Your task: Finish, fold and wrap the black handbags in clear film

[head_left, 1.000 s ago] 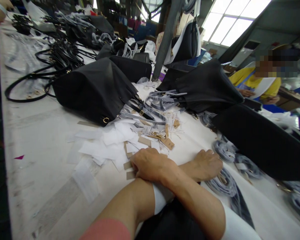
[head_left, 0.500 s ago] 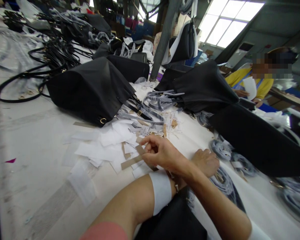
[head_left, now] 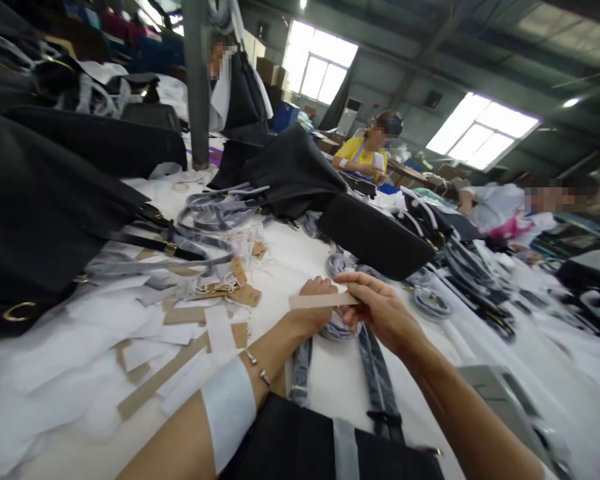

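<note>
My right hand (head_left: 380,312) pinches a narrow pale paper strip (head_left: 317,301) between thumb and fingers. The strip reaches left across my left hand (head_left: 316,317), whose fingers are curled and partly hidden behind it; what they grip, I cannot make out. Just under both hands lies a coiled strap (head_left: 339,329) in clear wrapping. Closest to me is a black bag (head_left: 285,440) with a grey band across it, and its wrapped handles (head_left: 377,373) stretch away toward my hands.
White paper pieces (head_left: 80,333) and brown card strips (head_left: 165,377) litter the table at left, beside tan tags (head_left: 245,293). Black bags (head_left: 45,200) lie at left and beyond my hands (head_left: 375,237). A grey device (head_left: 500,400) sits at right. A post (head_left: 197,87) and co-workers (head_left: 363,157) stand beyond.
The view has swung to the right. My right hand has moved from the paper pile over to my left hand, and a pale strip now shows clearly in it.
</note>
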Available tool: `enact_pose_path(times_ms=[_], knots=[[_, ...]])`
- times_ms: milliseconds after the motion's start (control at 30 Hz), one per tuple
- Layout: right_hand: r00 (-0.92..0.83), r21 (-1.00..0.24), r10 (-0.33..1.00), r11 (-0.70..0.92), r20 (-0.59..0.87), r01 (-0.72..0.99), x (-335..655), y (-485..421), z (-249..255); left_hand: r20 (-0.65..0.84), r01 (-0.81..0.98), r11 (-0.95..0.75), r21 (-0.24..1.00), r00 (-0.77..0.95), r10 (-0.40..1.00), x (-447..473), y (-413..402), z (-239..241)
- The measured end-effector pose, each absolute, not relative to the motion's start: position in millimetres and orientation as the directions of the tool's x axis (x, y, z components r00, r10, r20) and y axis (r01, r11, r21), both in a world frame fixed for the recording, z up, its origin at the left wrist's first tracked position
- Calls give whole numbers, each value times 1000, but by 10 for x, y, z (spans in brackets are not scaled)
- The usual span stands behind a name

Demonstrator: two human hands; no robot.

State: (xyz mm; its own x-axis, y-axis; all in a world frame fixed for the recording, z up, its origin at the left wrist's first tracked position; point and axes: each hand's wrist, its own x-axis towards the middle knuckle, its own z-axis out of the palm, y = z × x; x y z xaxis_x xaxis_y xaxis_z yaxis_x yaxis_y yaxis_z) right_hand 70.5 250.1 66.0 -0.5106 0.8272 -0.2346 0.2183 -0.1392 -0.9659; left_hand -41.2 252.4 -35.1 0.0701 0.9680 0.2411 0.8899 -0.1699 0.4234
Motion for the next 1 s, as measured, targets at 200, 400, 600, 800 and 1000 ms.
enact_pose_path(times_ms=[200,400,600,800,1000], knots=[[-287,-977,937,-168,-200,131,1342,2547,414,181,931,-203,302,153,972,-515,2542,-331],[-452,-969,858,-194,-243,154,1488,2336,306,180,936,-198,290,150,972,-522,2521,-277],[-366,-950,901,-128,-231,284,1516,2272,272,161,937,-193,292,151,975,-546,2522,-245],[-335,-922,942,121,-10,367,1458,2291,214,170,941,-198,275,155,973,-525,2503,-172],[-596,-558,660,735,457,385,1372,2339,-13,203,931,-222,291,167,965,-510,2488,-105]])
